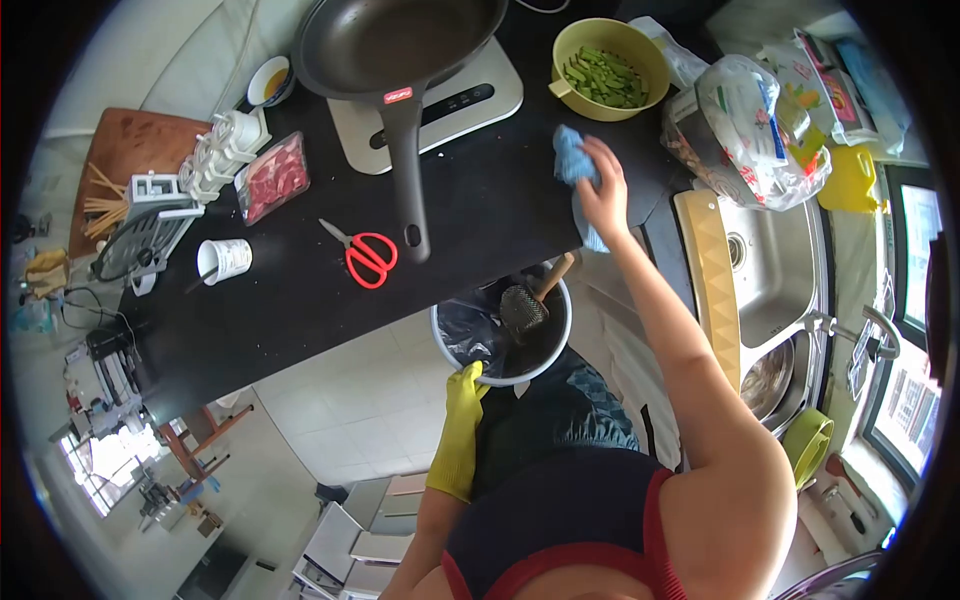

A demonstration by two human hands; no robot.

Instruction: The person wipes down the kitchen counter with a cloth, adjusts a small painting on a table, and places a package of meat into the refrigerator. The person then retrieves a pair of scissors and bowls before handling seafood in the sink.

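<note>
My right hand (604,195) is bare and closed on a blue cloth (571,158), pressed to the black countertop (480,200) near its front edge. Part of the cloth hangs out below my wrist. My left hand (462,405), in a yellow rubber glove, grips the near rim of a trash bin (436,335) lined with a black bag. The bin is held up just below the counter's edge. Inside it lies a tool with a wooden handle (556,276) and a grey, mesh-like head (523,309); I cannot tell its exact kind.
A frying pan (400,45) rests on an induction cooker (490,95), its handle reaching forward. Nearby are red scissors (370,262), packed meat (273,178), a white cup (225,260) and a yellow-green pot (611,70) of cut green vegetables. Right stand a plastic bag (740,120) and a sink (775,260).
</note>
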